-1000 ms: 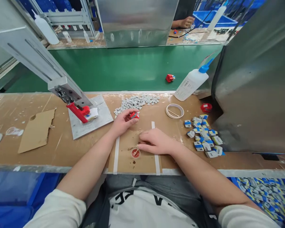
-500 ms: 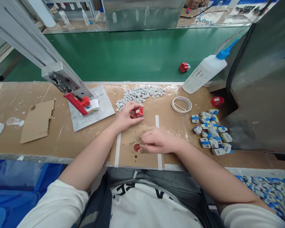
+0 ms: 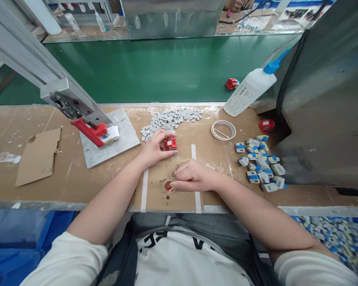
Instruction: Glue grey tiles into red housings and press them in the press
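Note:
My left hand (image 3: 153, 149) grips a small red part (image 3: 171, 143) on the brown bench, just in front of a heap of small grey pieces (image 3: 170, 120). My right hand (image 3: 193, 176) is closed in a pinch, its fingertips at a small round red dish (image 3: 168, 186) near the bench's front edge. What the pinch holds is too small to make out. Both hands rest on a taped cardboard mat (image 3: 158, 196).
A red-handled press (image 3: 89, 131) stands on a grey plate at left. To the right lie a tape roll (image 3: 223, 130), a white squeeze bottle (image 3: 250, 91), a pile of blue-and-white parts (image 3: 261, 163) and a red part (image 3: 266, 125). Another red part (image 3: 231, 83) lies on the green belt.
My right hand has drawn back from the mat's middle to the red dish. My left hand has turned the red part in place. The view has shifted slightly.

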`<state>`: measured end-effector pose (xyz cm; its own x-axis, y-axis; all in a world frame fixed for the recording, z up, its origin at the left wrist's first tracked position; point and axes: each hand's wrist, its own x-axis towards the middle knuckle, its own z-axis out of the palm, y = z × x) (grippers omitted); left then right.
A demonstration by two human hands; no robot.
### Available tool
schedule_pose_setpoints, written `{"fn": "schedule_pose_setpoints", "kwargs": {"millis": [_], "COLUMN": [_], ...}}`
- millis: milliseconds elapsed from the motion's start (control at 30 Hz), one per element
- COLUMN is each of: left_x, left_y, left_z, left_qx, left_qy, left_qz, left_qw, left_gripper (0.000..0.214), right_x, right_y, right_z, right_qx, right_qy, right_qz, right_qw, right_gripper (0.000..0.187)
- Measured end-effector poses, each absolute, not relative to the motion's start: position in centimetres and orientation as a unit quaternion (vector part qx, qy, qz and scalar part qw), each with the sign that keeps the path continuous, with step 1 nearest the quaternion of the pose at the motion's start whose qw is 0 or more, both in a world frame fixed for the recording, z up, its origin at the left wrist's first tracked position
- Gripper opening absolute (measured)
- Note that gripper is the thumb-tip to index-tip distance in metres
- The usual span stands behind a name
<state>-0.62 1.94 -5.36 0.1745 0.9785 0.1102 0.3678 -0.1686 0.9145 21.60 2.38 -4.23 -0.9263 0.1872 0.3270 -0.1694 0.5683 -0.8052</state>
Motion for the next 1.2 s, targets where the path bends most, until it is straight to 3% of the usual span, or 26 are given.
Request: {"fn": "schedule_pose_setpoints", "kwargs": {"millis": [333,633,1000,1200], "left_x": [-0.8,-0.5,-0.2,-0.1], "left_y": [2.4,2.3,2.1,1.8], "left_z": [-5.3,-4.0,-3.7,-3.6], "left_qx": [0.563,0.420,0.389,0.400], "left_qy": [0.439,0.427,0.464,0.458], "left_qz": [0.465,0.447,0.459,0.455], "left_qw": [0.524,0.665,0.650,0.651], "left_gripper": [0.057,0.047,0.053,0.051], "right_x": [21.7,21.9,21.7,21.9], "right_y": [2.5,2.7,2.5,2.7], "right_z": [-4.5,-4.3,-4.0,-4.1], "right_qx": [-0.023,-0.041,-0.008,-0.042], "right_qy": [-0.867,-0.860,-0.865,-0.836], "right_qz": [0.460,0.461,0.464,0.462], "right_qw": [0.191,0.215,0.191,0.292], "right_gripper": [0.051,0.047,0.042,0.045]}}
